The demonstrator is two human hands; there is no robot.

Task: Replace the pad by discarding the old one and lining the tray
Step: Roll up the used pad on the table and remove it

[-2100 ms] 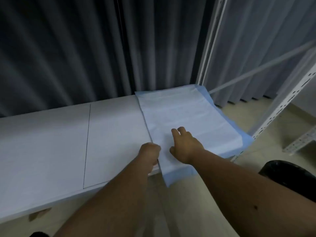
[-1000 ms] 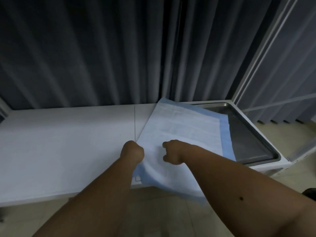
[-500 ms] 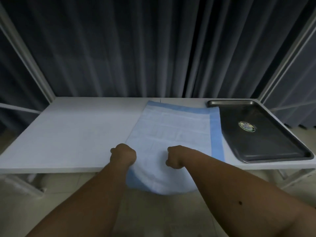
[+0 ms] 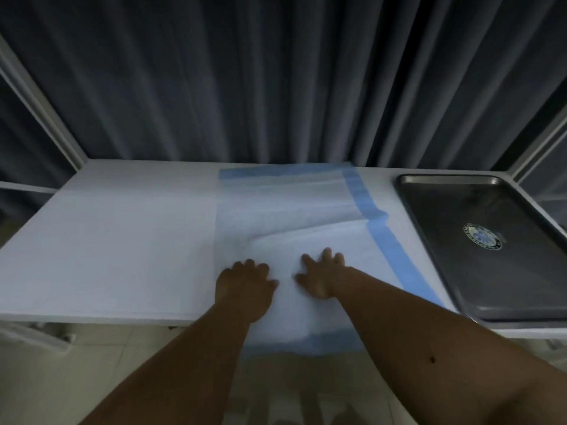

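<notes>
A white pad with blue borders (image 4: 291,210) lies spread on the white table (image 4: 122,234), its near edge hanging over the table's front. A ridge runs across its middle. My left hand (image 4: 242,283) lies flat on the pad's near left part, fingers spread. My right hand (image 4: 322,276) lies flat on the pad beside it, fingers straight. To the right of the pad sits a bare metal tray (image 4: 478,246) with a round sticker (image 4: 482,236) in its middle.
Dark curtains (image 4: 276,81) hang behind the table. White frame posts (image 4: 43,108) stand at the back left and back right. Pale floor tiles (image 4: 76,378) show below the table's front edge.
Both hands gripped the pad's near edge and pulled it left off the tray onto the table. Now the fists have opened and both palms lie flat on the pad.
</notes>
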